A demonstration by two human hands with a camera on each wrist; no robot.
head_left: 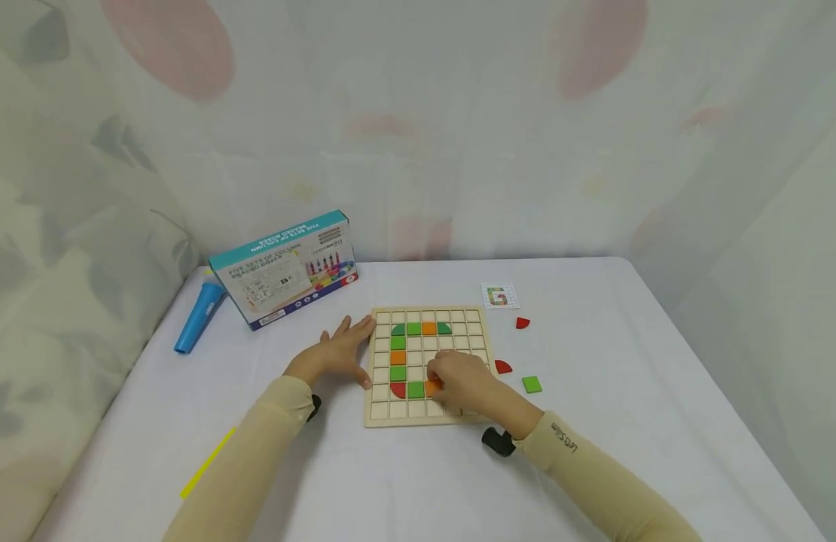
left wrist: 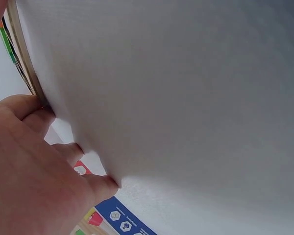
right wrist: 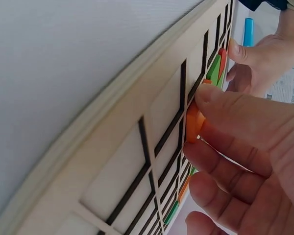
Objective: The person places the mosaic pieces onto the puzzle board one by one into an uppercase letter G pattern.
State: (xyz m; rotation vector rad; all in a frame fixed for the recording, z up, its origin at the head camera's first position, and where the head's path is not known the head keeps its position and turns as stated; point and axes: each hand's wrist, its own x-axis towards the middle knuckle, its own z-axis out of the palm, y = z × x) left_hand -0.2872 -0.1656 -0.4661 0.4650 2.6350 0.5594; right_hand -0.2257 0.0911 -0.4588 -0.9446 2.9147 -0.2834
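The right hand (head_left: 462,382) pinches an orange tile (right wrist: 192,128) between thumb and fingers, pressing it into a cell of the wooden grid board (head_left: 477,315) near its front edge, just beside a green square tile (head_left: 416,389). The left hand (head_left: 338,351) lies flat with straight fingers on the white table (head_left: 628,421), touching the board's left edge.

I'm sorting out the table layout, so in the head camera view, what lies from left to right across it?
blue tube → boxed bead set → left hand → wooden grid board → green square tile
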